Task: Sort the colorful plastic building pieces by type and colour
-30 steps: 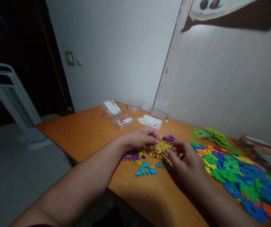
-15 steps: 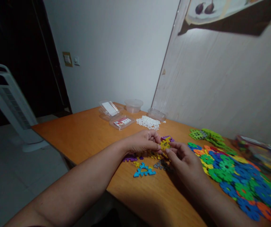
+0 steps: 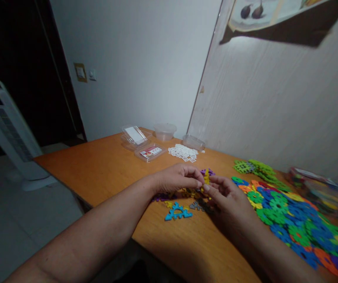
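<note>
Between my two hands, just above the table, is a yellow notched building piece (image 3: 206,177), seen nearly edge-on. My left hand (image 3: 180,177) pinches it from the left with thumb and fingertips. From the right, my right hand (image 3: 223,192) grips it between thumb and fingers. Below and behind the hands lie purple pieces (image 3: 160,197) and more yellow pieces (image 3: 188,192), partly hidden by my fingers. A blue triangular notched piece (image 3: 178,212) rests flat nearer to me, with a grey notched piece (image 3: 198,205) beside it.
Colourful flower-shaped discs (image 3: 292,220) spread over the table's right side, with light green pieces (image 3: 257,169) behind them. White flat pieces (image 3: 183,152) lie further back, near clear plastic containers (image 3: 149,152) and a round bowl (image 3: 165,131). A tower fan (image 3: 6,133) stands left of the table.
The yellow piece has turned from showing its flat face to nearly edge-on between my fingers. Both hands keep hold of it. The view has shifted slightly.
</note>
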Demonstrator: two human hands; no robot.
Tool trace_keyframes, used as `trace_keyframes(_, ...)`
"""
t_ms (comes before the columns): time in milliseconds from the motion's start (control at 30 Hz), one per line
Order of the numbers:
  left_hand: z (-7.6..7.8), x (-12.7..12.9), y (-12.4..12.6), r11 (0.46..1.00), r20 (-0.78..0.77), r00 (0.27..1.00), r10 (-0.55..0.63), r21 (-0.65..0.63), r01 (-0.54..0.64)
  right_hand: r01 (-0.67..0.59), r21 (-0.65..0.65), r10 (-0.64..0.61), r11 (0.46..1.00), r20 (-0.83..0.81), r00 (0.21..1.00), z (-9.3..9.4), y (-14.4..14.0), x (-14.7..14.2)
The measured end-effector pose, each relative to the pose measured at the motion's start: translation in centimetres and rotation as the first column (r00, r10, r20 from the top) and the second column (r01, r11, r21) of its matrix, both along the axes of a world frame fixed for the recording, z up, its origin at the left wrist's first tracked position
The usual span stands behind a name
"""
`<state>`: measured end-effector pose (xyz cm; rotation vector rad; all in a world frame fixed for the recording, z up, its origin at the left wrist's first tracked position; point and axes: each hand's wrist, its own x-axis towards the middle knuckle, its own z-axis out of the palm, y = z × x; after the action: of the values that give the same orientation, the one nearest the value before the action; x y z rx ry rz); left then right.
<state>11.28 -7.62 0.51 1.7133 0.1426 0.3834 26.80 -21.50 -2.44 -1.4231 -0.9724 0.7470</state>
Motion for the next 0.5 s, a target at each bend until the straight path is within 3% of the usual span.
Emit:
trace_keyframes(267,0.0,-0.1,-0.5,0.994,-0.059,0.993,-0.106,-0.021,0.105,-0.007,0.009,0.007,1.0,-0.006,1.0,0.3,-0.4,0.4)
trace_keyframes(400,0.1,-0.1,-0.2,0.999,-0.059,0.998,-0.003,0.039,0.005,0.088,-0.025,-0.079,0.996,0.255,0.964,-0.1,-0.9,2.1)
trace_keyframes(500,-0.1,0.0,0.5,0.98,-0.037,0.991,0.126,0.162,-0.118,0.139,-0.057,-0.093,0.989,0.496,0.864,-0.2,-1.0,3.5)
